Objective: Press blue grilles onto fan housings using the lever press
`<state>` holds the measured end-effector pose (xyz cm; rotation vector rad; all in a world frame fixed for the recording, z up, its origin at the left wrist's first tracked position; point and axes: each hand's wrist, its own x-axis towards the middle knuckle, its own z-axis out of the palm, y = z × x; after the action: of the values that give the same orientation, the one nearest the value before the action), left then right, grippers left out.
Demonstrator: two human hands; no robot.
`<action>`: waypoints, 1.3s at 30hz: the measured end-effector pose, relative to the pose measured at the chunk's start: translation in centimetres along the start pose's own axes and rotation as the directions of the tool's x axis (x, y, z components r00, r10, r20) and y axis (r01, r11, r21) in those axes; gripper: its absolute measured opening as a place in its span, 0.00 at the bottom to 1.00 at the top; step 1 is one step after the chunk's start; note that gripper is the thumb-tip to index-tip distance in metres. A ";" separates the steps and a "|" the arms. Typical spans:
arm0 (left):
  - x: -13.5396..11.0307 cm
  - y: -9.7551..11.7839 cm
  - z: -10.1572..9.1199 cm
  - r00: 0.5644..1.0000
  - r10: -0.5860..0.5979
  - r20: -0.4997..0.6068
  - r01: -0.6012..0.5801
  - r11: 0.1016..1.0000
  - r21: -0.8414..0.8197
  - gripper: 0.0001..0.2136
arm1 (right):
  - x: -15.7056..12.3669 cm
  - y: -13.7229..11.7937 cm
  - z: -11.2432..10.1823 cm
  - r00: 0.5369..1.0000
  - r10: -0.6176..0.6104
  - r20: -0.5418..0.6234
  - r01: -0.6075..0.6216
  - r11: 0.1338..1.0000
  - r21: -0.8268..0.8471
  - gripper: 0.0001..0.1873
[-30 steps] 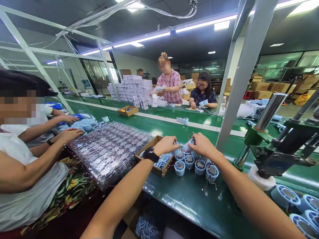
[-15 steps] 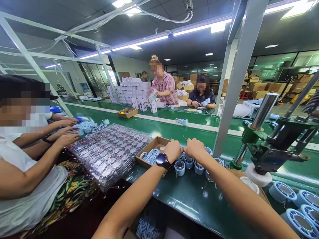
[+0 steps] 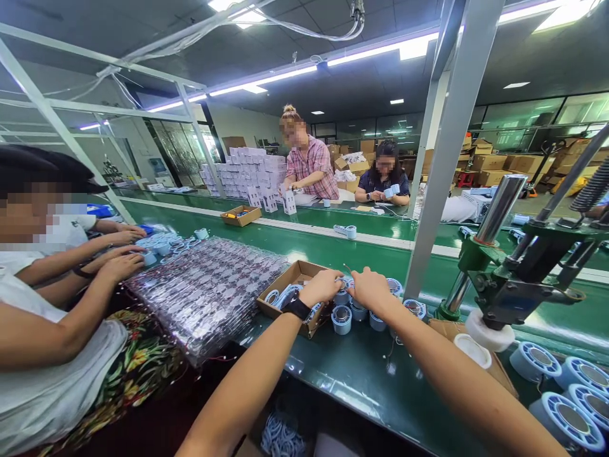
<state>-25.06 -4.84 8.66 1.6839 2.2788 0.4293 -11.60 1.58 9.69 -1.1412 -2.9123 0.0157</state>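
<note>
The left hand and the right hand are held close together, almost touching, over a cluster of small round blue parts on the green counter. One blue part is seen between the two hands, with the fingers of both curled about it; whether each grip is actually clenched on it cannot be told, since the fingertips are hidden behind the knuckles. A dark watch is worn on the left wrist. The remaining blue parts are stood upright, just below and to the right of the hands, some touching one another. Directly left of the hands, an open cardboard box is set on the counter, with pale blue rings lying inside it. Farther left, a flat stack of clear plastic trays is spread, and the hands of a seated co-worker are rested at its far edge. To the right, a green press fixture with a steel column is mounted, and larger blue spools are lined up beneath it. Across the green belt, two more people are seated beside stacked white boxes.
</note>
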 end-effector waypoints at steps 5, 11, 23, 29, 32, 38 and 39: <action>-0.3 -0.4 0.5 1.000 0.000 0.009 0.001 0.998 -0.068 0.16 | 0.3 -0.5 0.8 1.000 -0.003 -0.031 0.003 1.000 -0.006 0.20; -0.6 -0.7 0.6 0.994 0.049 -0.093 -0.051 0.998 -0.028 0.15 | -0.2 1.2 -0.4 0.996 -0.028 -0.085 0.027 1.000 -0.008 0.19; -1.7 3.0 3.6 0.953 0.198 -0.230 -0.140 0.959 0.246 0.27 | 2.1 6.1 -1.1 0.965 -0.250 0.080 0.248 0.968 0.027 0.19; -1.8 2.6 5.5 0.951 0.207 -0.228 -0.133 0.944 0.302 0.26 | 1.5 6.4 -1.3 0.975 -0.205 0.088 0.203 0.979 0.030 0.21; -1.8 2.5 5.7 0.946 0.214 -0.243 -0.136 0.944 0.301 0.25 | 0.9 7.3 -1.6 0.986 -0.139 0.092 0.139 0.990 0.008 0.20; -1.0 2.9 6.3 0.927 0.254 -0.276 -0.175 0.943 0.282 0.23 | 0.1 7.6 -1.9 0.976 -0.083 0.203 0.093 0.995 -0.043 0.19; -0.9 2.9 6.5 0.923 0.260 -0.282 -0.182 0.944 0.275 0.23 | 0.0 7.5 -2.0 0.973 -0.082 0.214 0.094 0.994 -0.048 0.19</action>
<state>-19.72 -4.37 3.89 2.1500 2.4517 0.5176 -6.45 7.08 11.55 -1.0792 -3.1684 0.0563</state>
